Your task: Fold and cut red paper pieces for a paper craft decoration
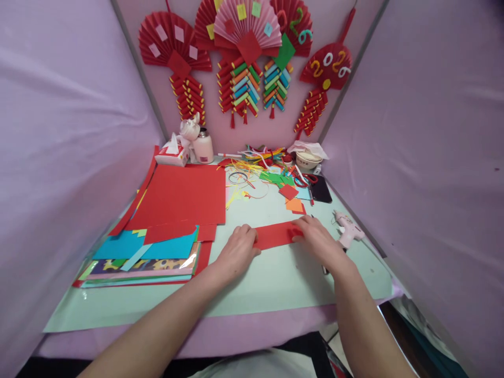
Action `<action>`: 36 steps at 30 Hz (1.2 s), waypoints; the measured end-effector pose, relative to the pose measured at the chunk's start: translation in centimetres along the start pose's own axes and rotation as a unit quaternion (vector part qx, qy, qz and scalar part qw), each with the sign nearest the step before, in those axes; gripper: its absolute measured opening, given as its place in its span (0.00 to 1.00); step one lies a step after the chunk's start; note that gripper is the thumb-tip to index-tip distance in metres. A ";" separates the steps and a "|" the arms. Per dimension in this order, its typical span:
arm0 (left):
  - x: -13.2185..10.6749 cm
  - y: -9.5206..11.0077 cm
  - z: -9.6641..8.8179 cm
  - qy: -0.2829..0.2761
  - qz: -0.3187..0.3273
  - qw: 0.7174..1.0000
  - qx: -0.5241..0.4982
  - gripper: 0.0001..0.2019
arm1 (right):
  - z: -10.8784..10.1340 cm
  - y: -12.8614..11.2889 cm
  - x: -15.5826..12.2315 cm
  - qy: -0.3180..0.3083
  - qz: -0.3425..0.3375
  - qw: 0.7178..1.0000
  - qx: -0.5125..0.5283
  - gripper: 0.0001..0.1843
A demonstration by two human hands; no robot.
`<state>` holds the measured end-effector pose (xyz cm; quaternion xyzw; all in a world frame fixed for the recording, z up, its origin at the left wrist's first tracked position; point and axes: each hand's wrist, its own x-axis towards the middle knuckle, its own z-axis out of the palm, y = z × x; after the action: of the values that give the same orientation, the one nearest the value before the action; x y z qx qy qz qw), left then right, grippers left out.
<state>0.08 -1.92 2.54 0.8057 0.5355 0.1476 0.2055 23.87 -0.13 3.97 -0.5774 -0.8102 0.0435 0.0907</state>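
Note:
A strip of red paper (274,235) lies across the pale green table mat in front of me. My left hand (241,249) grips its left end, with the thumb along the near edge and the fingers curled over the far side. At the right end, my right hand (315,236) pinches the strip between thumb and fingers. Between the two hands the strip looks flat and slightly tilted, its right end farther away. Part of a dark, slim tool (325,270) shows under my right wrist; the rest of it is hidden.
Stacked coloured paper (169,252) and a large red sheet (185,194) cover the left side. A pink glue gun (348,230) lies right. Behind are red-handled scissors (305,180), paper scraps (289,192), a black phone (321,189), a bowl (307,159), a bottle (203,146) and tissues (173,154).

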 end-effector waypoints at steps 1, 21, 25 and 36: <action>-0.1 0.1 0.1 0.004 0.001 1.000 0.008 0.04 | -0.2 -0.4 0.9 -0.044 -0.016 0.999 0.003 0.12; -0.4 -0.9 -2.4 0.053 -0.063 0.996 0.023 0.12 | 1.1 1.6 3.5 0.116 -0.033 0.965 0.231 0.10; -0.5 -1.9 -4.2 0.125 -0.090 0.987 -0.050 0.11 | 1.3 1.1 3.7 0.268 0.017 0.925 0.267 0.17; -3.2 -13.1 -12.0 0.393 -0.242 0.869 -0.179 0.16 | 2.1 0.6 4.3 0.243 0.032 0.923 0.295 0.19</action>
<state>-17.17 1.68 6.49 0.4759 0.7148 0.4907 0.1478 22.70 4.18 2.23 -0.5428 -0.6950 0.1415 0.4499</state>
